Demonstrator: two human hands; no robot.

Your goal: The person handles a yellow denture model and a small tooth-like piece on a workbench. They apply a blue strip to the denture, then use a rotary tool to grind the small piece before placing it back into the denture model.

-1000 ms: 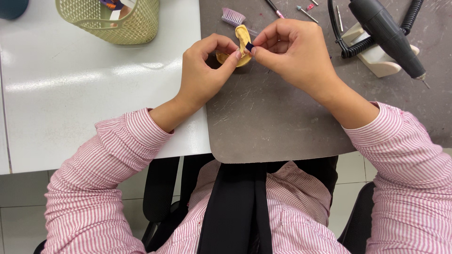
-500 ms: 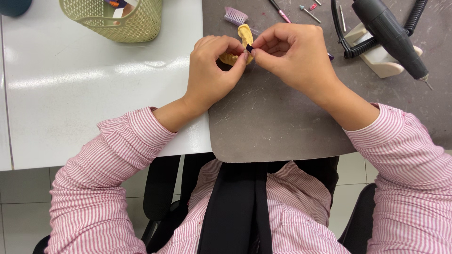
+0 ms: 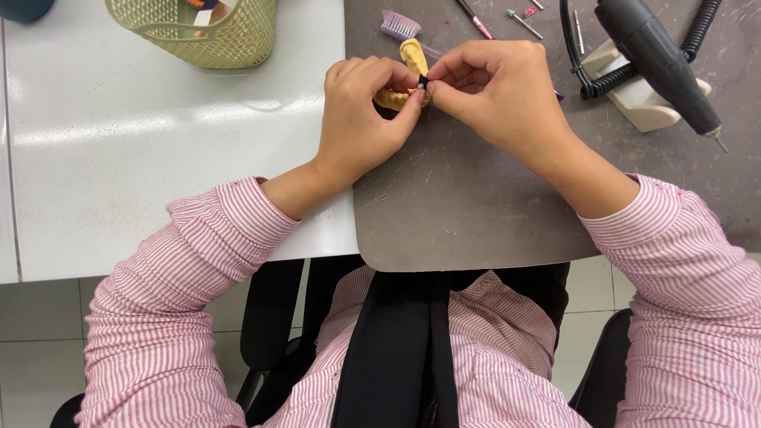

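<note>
A small dark piece [image 3: 423, 82] sits pinched between the fingertips of both hands, right against a yellow plaster tooth model [image 3: 412, 59], over the grey mat [image 3: 460, 206]. It looks mid-fitting: the piece is at the model but not yet let go. The model is pale yellow, mostly hidden by fingers. The left hand [image 3: 365, 115] cradles the model, fingers curled closed; the right hand [image 3: 499, 91] nips the piece tight. Beyond lie a purple brush [image 3: 399, 25], a black handheld drill [image 3: 658, 59] and a green basket [image 3: 198, 32].

yellow dental cast [image 3: 413, 57] mostly hidden behind both hands' fingers [image 3: 372, 83]
</note>
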